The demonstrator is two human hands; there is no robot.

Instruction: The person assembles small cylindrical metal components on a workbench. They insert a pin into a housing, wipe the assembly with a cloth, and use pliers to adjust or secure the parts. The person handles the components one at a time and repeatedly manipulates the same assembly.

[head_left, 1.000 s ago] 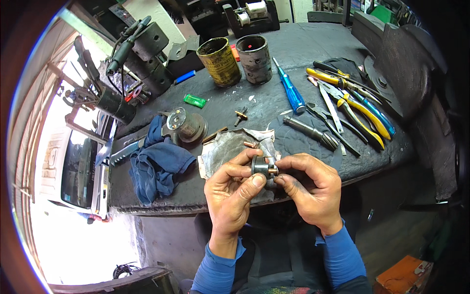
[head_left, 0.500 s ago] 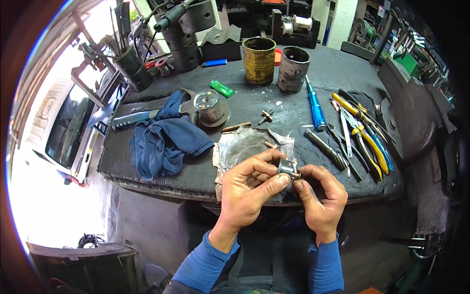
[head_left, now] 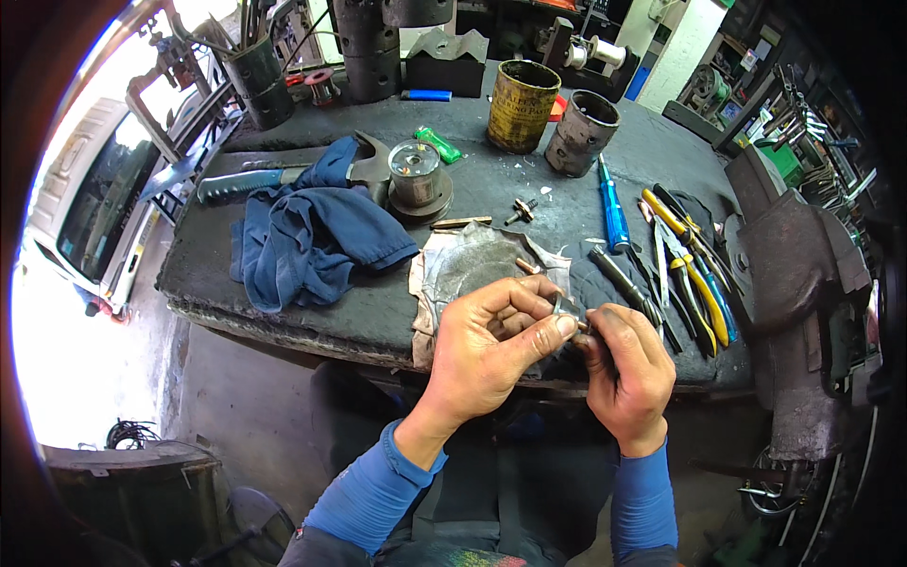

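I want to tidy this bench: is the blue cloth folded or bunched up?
Bunched up: the blue cloth lies in a loose, creased heap, with one end draped across the handle of the hammer.

Left hand (head_left: 480, 354), right hand (head_left: 635, 378) (fingers (head_left: 503, 296) bent)

Dark, worn tabletop (head_left: 203, 255) with surrounding articles. Left: a crumpled navy-blue cloth (head_left: 321, 236), one fold draped over a blue-handled metal hammer (head_left: 241, 182). Rear: a stained yellow cylindrical can (head_left: 522, 109), upright, with a scuffed grey cylindrical container (head_left: 580, 137) just beside it; a small green translucent lighter-shaped object (head_left: 438, 145) lies farther left. Right: a slender screwdriver with a blue handle (head_left: 612, 208), near yellow-and-black-handled pliers (head_left: 704, 302). Beyond the left edge: a white vehicle (head_left: 90, 213).
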